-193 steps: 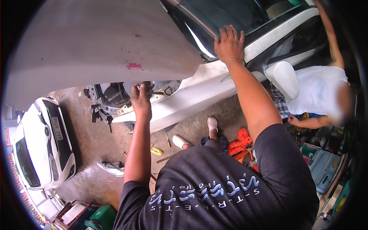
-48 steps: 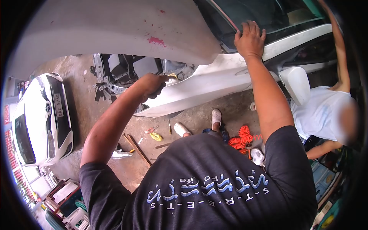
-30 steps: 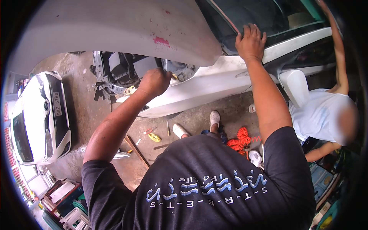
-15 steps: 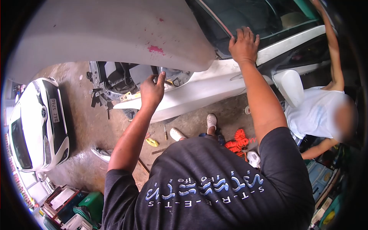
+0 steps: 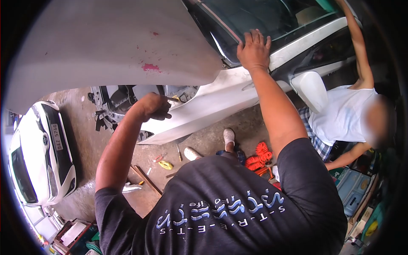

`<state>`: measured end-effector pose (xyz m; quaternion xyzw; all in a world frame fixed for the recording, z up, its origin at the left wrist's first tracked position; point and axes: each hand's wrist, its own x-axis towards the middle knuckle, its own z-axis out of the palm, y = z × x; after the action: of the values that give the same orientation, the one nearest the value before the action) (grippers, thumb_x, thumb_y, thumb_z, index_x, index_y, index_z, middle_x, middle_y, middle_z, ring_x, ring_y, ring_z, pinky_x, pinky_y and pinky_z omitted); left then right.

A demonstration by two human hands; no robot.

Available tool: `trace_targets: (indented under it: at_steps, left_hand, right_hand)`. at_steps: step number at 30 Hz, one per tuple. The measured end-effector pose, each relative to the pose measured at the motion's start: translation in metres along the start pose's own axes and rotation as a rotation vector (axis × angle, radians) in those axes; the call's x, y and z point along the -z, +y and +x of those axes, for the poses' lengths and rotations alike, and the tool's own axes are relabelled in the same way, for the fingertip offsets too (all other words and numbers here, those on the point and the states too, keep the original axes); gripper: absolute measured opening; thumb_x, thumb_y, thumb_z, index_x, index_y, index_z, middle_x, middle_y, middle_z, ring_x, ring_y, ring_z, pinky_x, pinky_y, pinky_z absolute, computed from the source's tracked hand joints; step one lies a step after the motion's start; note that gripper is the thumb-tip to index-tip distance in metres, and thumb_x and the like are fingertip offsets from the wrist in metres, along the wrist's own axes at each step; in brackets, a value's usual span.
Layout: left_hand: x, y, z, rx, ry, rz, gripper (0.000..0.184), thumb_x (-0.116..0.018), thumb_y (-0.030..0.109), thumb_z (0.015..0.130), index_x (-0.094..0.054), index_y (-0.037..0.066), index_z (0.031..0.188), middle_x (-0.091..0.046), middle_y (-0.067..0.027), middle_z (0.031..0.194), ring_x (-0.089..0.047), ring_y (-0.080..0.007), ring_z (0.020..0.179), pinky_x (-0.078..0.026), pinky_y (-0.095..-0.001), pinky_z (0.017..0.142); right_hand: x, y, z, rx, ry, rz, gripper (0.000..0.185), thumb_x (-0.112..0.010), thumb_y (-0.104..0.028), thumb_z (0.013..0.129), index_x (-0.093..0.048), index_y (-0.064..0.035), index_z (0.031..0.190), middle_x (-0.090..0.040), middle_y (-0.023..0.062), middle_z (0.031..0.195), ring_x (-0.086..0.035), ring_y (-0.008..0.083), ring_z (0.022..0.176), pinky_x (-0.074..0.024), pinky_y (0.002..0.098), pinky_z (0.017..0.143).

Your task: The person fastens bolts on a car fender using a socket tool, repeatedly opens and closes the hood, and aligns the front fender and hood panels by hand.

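Note:
Over the engine bay [image 5: 121, 95] of a white car, beside the inner edge of its fender [image 5: 199, 114], is my left hand [image 5: 154, 106]. Its fingers are curled round something mostly hidden, with a thin piece showing near the knuckles. The raised grey hood [image 5: 110, 42], with red patches, hangs just above it. My right hand [image 5: 255, 50] lies with fingers spread at the edge of the windshield [image 5: 255, 17], near the base of the pillar, and holds nothing.
A person in a white top [image 5: 340, 112] stands beyond the side mirror [image 5: 310, 90], one arm raised along the car. A second white car [image 5: 40, 157] is at left. An orange coiled hose [image 5: 259, 156], yellow bundle [image 5: 165, 165], screwdriver [image 5: 179, 152] and blue case [image 5: 355, 191] lie around.
My left hand has turned from upright fingers to a bent, palm-down grip, and its forearm has swung outward. My right hand stays on the car. The whole view has shifted.

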<state>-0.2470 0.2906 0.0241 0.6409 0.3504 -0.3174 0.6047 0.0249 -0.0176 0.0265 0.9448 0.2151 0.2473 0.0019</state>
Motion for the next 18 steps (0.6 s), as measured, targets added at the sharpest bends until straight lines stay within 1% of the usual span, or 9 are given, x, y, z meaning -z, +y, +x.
trace_targets:
  at_steps: [1,2,4,7,12,14,15,16,18]
  left_hand:
    - [-0.002,-0.003,0.003,-0.003,0.025,0.043,0.031,-0.063,0.027,0.099,-0.072,-0.003,0.097,-0.076,-0.0153,0.089,-0.080,-0.0275,0.081,-0.063,-0.0388,0.069]
    - [0.001,-0.007,0.013,-0.001,0.023,0.047,0.031,-0.063,0.027,0.099,-0.072,-0.003,0.097,-0.076,-0.0153,0.089,-0.080,-0.0275,0.081,-0.063,-0.0388,0.069]
    - [0.013,-0.012,0.031,-0.519,-0.078,1.354,0.019,-0.072,0.021,0.092,-0.078,0.003,0.085,-0.078,-0.0129,0.086,-0.078,-0.0334,0.082,-0.062,-0.0409,0.076]
    - [0.014,-0.013,0.031,-0.453,-0.009,1.388,0.015,-0.083,0.019,0.080,-0.082,0.008,0.090,-0.079,-0.0168,0.092,-0.076,-0.0389,0.087,-0.060,-0.0441,0.086]
    - [0.017,-0.004,0.030,-0.412,0.024,1.448,0.021,-0.088,0.021,0.077,-0.083,0.006,0.091,-0.079,-0.0195,0.092,-0.076,-0.0396,0.093,-0.059,-0.0454,0.089]
    - [0.016,0.006,0.032,-0.478,-0.062,1.697,0.031,-0.086,0.016,0.078,-0.080,-0.001,0.103,-0.079,-0.0216,0.101,-0.076,-0.0399,0.094,-0.060,-0.0453,0.090]
    - [0.014,0.003,0.031,-0.483,-0.060,1.699,0.031,-0.086,0.016,0.078,-0.080,-0.001,0.103,-0.079,-0.0216,0.101,-0.076,-0.0399,0.094,-0.060,-0.0453,0.090]
    - [0.009,-0.004,0.028,-0.663,0.121,1.273,0.029,-0.077,0.015,0.087,-0.074,-0.006,0.108,-0.075,-0.0196,0.096,-0.077,-0.0345,0.086,-0.060,-0.0420,0.077]
    - [-0.003,0.002,0.005,-0.806,0.276,0.832,0.029,-0.068,0.013,0.096,-0.068,-0.011,0.112,-0.072,-0.0176,0.090,-0.078,-0.0291,0.079,-0.061,-0.0387,0.065]
  right_hand:
    - [-0.001,0.000,-0.001,-0.006,-0.003,0.000,0.046,-0.060,-0.034,0.099,-0.062,-0.0135,0.139,-0.054,0.0091,0.154,-0.040,0.0261,0.154,-0.0215,0.0623,0.129]
    - [-0.001,0.000,-0.002,-0.001,0.009,0.008,0.045,-0.061,-0.034,0.098,-0.062,-0.0135,0.139,-0.054,0.0090,0.154,-0.040,0.0261,0.154,-0.0216,0.0623,0.129]
    - [0.000,0.000,0.000,0.003,0.021,0.015,0.045,-0.061,-0.034,0.098,-0.062,-0.0135,0.138,-0.054,0.0090,0.154,-0.040,0.0261,0.154,-0.0217,0.0624,0.128]
    - [-0.001,0.001,-0.001,0.000,0.020,0.015,0.044,-0.062,-0.035,0.098,-0.063,-0.0136,0.137,-0.055,0.0088,0.154,-0.040,0.0259,0.154,-0.0221,0.0625,0.128]
    - [0.001,0.000,-0.001,-0.007,0.002,-0.002,0.045,-0.061,-0.033,0.098,-0.061,-0.0144,0.139,-0.054,0.0076,0.155,-0.039,0.0257,0.155,-0.0219,0.0615,0.128]
    - [0.000,-0.001,-0.001,-0.011,0.007,-0.006,0.045,-0.061,-0.034,0.098,-0.061,-0.0145,0.139,-0.054,0.0074,0.155,-0.039,0.0256,0.155,-0.0218,0.0612,0.128]
    - [-0.001,-0.001,-0.001,-0.015,0.011,-0.007,0.046,-0.061,-0.034,0.098,-0.061,-0.0146,0.140,-0.054,0.0072,0.155,-0.039,0.0254,0.155,-0.0217,0.0610,0.129]
    - [-0.002,-0.001,0.000,-0.018,0.012,-0.011,0.046,-0.061,-0.034,0.098,-0.061,-0.0146,0.140,-0.054,0.0072,0.155,-0.039,0.0254,0.155,-0.0217,0.0610,0.129]
    - [0.000,0.000,-0.001,-0.005,0.009,0.008,0.044,-0.060,-0.035,0.099,-0.063,-0.0136,0.138,-0.055,0.0084,0.154,-0.040,0.0253,0.154,-0.0220,0.0616,0.128]
